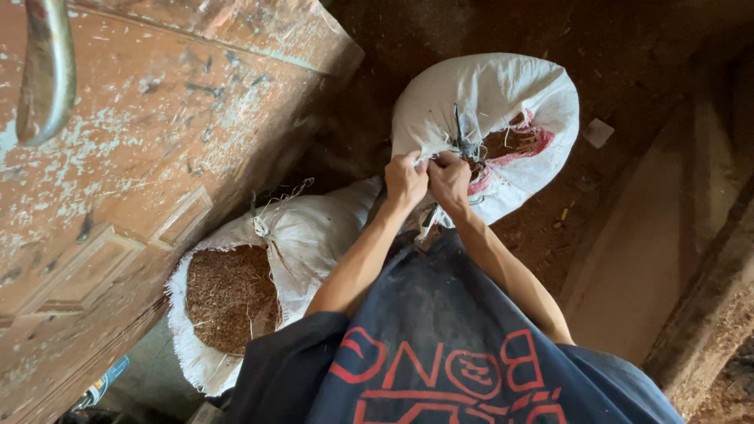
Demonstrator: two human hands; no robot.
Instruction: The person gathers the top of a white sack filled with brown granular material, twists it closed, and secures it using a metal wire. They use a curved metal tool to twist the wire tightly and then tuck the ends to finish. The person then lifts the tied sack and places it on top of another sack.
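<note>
Brown dirt floor (628, 63) lies under two white sacks. Left hand (405, 180) and right hand (449, 177) press side by side, fingers pinched on the gathered mouth of the upper sack (487, 102) and its strings. Beside it, an open sack (298, 235) shows brown husks (232, 294), near a worn wooden door (157, 157).

Rustic storeroom — dirt floor (628, 71), sacks (314, 235) (one open)

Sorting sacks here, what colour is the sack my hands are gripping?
White sack with a pink-red patch near its mouth, in the head view.
</note>
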